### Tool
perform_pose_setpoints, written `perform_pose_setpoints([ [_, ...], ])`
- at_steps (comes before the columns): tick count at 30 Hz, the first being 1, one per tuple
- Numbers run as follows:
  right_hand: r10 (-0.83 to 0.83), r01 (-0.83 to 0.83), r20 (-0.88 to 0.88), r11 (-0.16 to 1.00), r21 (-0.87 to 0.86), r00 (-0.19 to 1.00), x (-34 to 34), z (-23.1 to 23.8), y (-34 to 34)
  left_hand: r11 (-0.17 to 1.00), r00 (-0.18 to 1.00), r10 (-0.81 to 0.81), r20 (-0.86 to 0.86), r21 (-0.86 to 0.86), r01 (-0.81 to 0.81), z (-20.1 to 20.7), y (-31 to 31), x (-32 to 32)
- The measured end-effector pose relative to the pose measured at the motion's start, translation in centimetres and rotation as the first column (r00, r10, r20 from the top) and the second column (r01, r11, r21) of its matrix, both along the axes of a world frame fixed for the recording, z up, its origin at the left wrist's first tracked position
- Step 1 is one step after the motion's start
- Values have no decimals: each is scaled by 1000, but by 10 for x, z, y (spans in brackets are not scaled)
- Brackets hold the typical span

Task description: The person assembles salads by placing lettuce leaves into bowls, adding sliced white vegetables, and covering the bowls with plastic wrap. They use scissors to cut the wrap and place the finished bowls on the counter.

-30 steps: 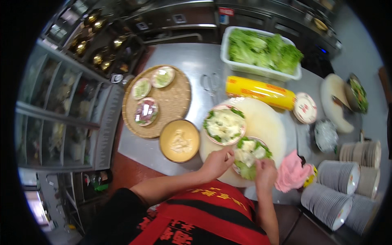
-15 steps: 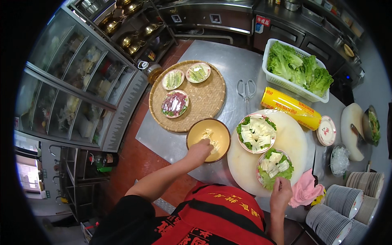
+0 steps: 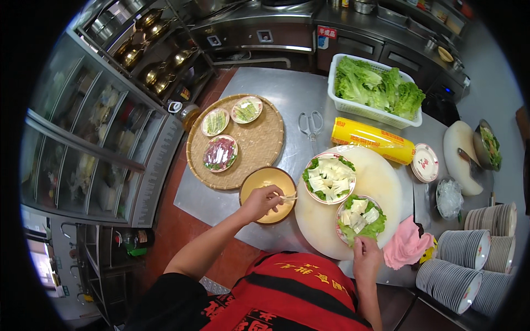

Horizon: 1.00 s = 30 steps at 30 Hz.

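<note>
My left hand is above the yellow bowl with a dark rim, its thumb and fingers pinching a thin pale slice. More pale pieces lie in that bowl. My right hand is closed at the near edge of a small plate lined with lettuce, fingertips against the leaf; what they grip, if anything, is hidden. Several cream-coloured slices sit on that lettuce. Just beyond, a second plate bears a fuller heap of the slices over greens. Both plates stand on a round white cutting board.
A round woven tray holds three film-covered dishes at the left. Behind the board lie scissors, a yellow wrap roll and a white basket of lettuce. A pink cloth and stacked plates are at the right.
My left hand has lifted out of the yellow bowl with a pale slice. My right hand has moved left to the near plate's lettuce edge. The whole view has shifted slightly.
</note>
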State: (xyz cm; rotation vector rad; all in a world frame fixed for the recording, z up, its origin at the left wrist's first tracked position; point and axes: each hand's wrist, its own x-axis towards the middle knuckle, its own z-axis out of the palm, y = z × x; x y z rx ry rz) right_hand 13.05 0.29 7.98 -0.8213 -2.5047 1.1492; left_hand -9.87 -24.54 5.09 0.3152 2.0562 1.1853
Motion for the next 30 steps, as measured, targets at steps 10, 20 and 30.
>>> perform_pose_setpoints([
  [10, 48, -199, -226, 672, -713, 973, -66, -11, 6, 881, 935, -356, -1, 334, 335, 27, 53, 19],
  [20, 16, -74, -75, 464, -883, 997, -8, -32, 23, 836, 671, -501, 546, 504, 215, 3, 119, 55],
  [30, -313, 288, 60, 759, -584, 948, 9, -37, 51, 856, 878, -440, 190, 385, 346, -10, 190, 74],
])
